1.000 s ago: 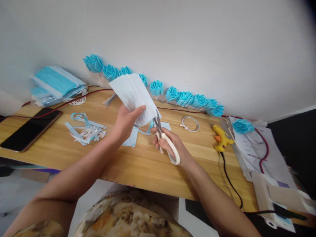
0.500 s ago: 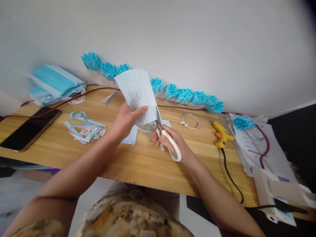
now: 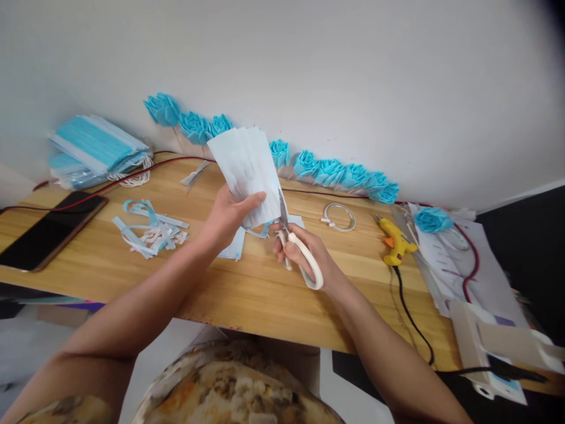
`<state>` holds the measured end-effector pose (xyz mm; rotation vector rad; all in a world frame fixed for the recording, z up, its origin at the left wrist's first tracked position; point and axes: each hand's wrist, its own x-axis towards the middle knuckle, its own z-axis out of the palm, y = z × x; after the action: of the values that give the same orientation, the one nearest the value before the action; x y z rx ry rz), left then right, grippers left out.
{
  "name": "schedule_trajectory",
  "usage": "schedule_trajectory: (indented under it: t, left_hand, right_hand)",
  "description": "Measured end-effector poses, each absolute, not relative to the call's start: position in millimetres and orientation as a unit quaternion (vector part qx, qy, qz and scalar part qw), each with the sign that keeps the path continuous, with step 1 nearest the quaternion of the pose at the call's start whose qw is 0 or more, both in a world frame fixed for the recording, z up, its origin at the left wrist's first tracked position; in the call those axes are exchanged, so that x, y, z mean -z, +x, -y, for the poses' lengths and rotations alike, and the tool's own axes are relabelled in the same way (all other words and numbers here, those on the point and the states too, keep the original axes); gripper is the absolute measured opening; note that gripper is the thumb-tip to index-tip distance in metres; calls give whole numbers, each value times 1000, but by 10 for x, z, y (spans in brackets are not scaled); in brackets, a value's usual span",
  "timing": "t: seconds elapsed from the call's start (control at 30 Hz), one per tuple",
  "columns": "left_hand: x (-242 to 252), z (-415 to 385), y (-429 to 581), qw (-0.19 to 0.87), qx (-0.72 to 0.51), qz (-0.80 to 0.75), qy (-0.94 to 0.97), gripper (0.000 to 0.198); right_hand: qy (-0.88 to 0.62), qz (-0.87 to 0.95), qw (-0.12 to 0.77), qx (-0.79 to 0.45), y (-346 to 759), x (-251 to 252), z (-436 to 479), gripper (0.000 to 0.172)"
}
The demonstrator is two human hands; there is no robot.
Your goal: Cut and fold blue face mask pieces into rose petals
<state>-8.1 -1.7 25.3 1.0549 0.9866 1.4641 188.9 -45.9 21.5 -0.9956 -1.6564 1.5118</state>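
My left hand (image 3: 227,217) pinches a pale blue face mask sheet (image 3: 246,168) and holds it upright above the wooden table (image 3: 247,288). My right hand (image 3: 304,253) grips white-handled scissors (image 3: 296,247), fingers through the loops. The blades point up along the right edge of the mask sheet. A thin blue strip hangs from the sheet's lower right corner. Flat blue mask pieces (image 3: 235,242) lie on the table under both hands.
Cut blue and white strips (image 3: 150,229) lie left of my hands, a black phone (image 3: 48,231) and a stack of blue masks (image 3: 95,150) farther left. Blue fabric roses (image 3: 335,174) line the wall. A tape ring (image 3: 339,215), yellow glue gun (image 3: 397,241) and papers (image 3: 459,265) sit right.
The mask sheet has turned more upright in my left hand and the scissors have moved slightly up along its right edge. The view shifted a little.
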Motion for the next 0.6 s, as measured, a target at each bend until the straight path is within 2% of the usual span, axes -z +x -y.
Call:
schedule_trajectory:
  t: [0.6]
  left_hand:
    - [-268,13,-71,527,-616,-402,425,45]
  right_hand:
    - [-408,595,360,-591,1868,-227,475,70]
